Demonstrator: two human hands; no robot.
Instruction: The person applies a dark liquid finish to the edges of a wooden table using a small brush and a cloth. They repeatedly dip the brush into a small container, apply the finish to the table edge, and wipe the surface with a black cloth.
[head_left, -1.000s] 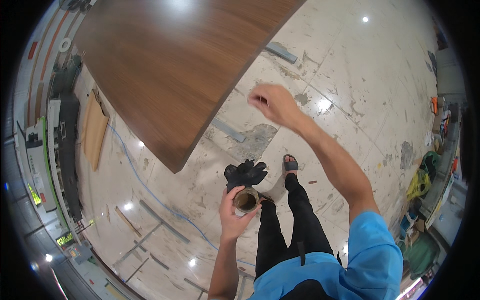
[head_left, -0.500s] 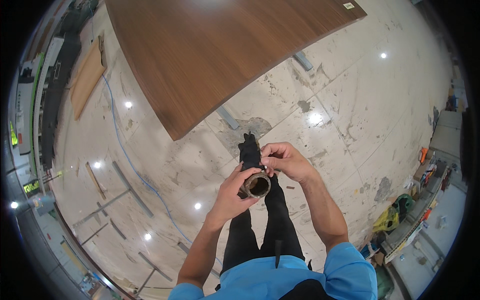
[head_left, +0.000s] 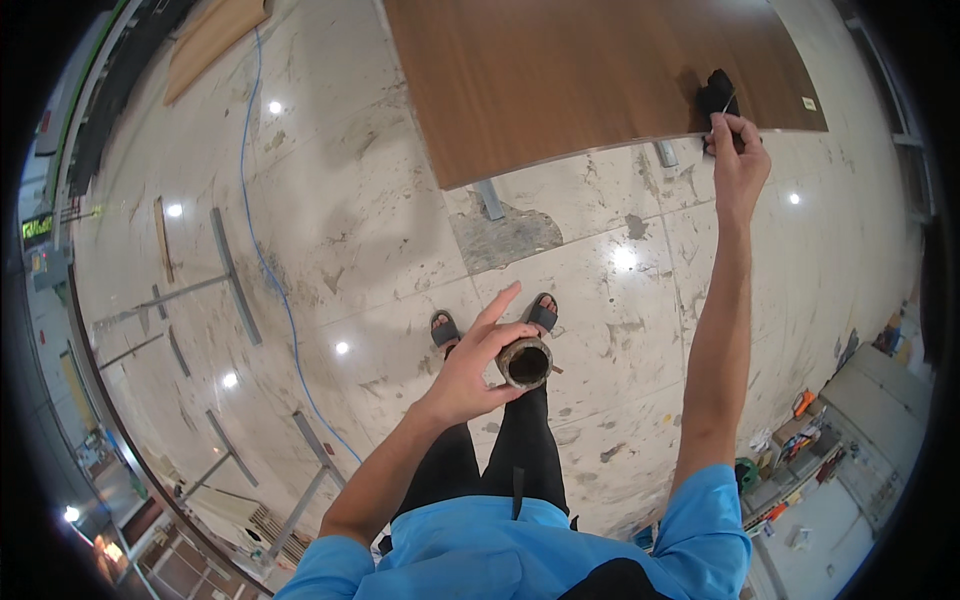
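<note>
My left hand (head_left: 468,370) is closed around a short, hollow brown roll (head_left: 524,363), its round opening facing up; it looks like a tape roll, but I cannot be sure. The thumb and some fingers grip its side, while one finger points away. Stretched far forward, my right hand (head_left: 740,160) is at the near edge of the wood-grain board (head_left: 560,90). Its fingertips pinch a crumpled black piece that looks like a glove (head_left: 717,93), partly over the board. A thin, light sliver shows by the fingertips, too small to name.
Metal strips (head_left: 488,198) poke out from under the board. A blue cable (head_left: 262,255) runs along the tiled floor (head_left: 380,250) at left, near several grey metal bars (head_left: 235,285). Shelving with tools, including an orange-handled one (head_left: 803,403), stands at lower right.
My right hand has moved far forward and right, taking the black glove-like piece off the roll to the board. My left hand keeps the roll, one finger now lifted. The view has shifted.
</note>
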